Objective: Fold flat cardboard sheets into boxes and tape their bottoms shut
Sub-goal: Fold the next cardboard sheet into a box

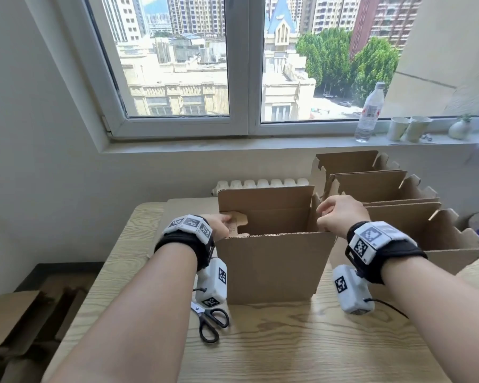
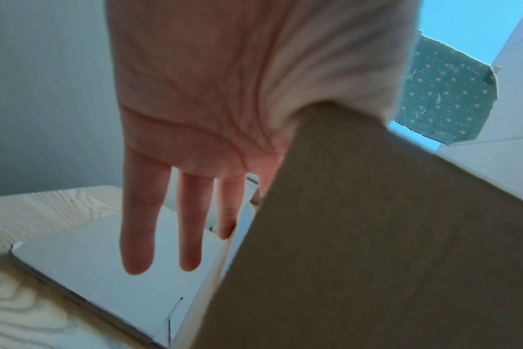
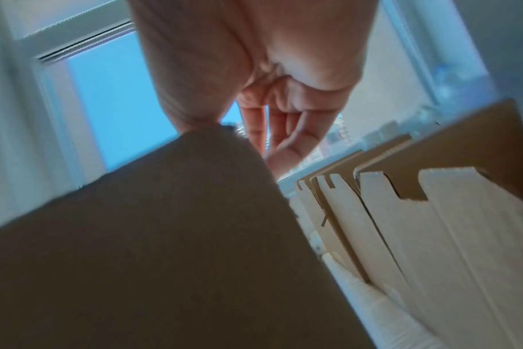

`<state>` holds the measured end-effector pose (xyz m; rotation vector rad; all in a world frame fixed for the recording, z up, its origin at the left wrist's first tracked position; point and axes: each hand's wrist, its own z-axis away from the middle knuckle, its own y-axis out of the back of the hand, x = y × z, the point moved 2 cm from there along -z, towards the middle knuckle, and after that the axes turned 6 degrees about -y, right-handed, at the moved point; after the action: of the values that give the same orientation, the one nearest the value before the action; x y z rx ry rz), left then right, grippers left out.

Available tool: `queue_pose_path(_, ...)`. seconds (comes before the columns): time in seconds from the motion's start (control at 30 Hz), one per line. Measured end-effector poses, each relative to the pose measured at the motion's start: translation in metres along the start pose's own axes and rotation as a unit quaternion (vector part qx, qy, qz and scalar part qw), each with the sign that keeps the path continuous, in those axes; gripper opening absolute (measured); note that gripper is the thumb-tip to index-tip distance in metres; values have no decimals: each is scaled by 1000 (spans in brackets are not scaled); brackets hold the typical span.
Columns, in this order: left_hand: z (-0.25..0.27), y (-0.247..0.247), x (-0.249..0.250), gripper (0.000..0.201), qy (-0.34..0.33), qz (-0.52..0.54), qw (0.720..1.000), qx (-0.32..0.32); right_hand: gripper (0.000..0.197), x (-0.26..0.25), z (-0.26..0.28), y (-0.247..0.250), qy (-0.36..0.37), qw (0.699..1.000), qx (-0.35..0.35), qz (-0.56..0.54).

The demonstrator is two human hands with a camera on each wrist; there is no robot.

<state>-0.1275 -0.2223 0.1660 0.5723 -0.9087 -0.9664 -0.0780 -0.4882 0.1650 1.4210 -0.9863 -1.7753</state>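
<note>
Fingers of left hand straight, right hand curled on box

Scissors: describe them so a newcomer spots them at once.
Start at the wooden table under the window. At the near left corner of the nearest open cardboard box lie the scissors. Black handles set them apart from the cardboard.

Bright daylight pours through the window facing me and backlights the box, so its near wall goes dark in my wrist views. Both are bluish and soft, the right smeared by motion. My head view bows at its edges.
</note>
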Motion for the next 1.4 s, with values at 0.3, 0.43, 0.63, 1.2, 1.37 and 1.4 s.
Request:
queue_pose_path(0.3, -1, 6, 0, 65, -8, -49, 999, -5, 20, 7, 3, -3, -26, 991, -122, -46)
queue_pose_path(0.43, 1, 10, 4, 62, -30, -90, 995, -12, 35, 2, -2, -7, 0, 992, -86, 93)
queue_pose_path(0.63, 1, 12, 7, 65, -51, -138, 989, -12, 36, -13, -8, -5, 32, 990, -49, 125)
queue_pose_path(1.2, -21, 6, 0, 62, -79, -27, 996, 27, 48, -10, -20, -45, -60, 983, -113, -132)
queue_pose_path(1.37, -14, 12, -16, 79, -69, 184, 979, -60, 50, -6, -19, -44, -67, 983, -104, -137)
queue_pose_path(1.4, -11, 11, -18, 90, -63, 198, 975, -83, 50, -6, -20, -45, -67, 982, -105, -139)
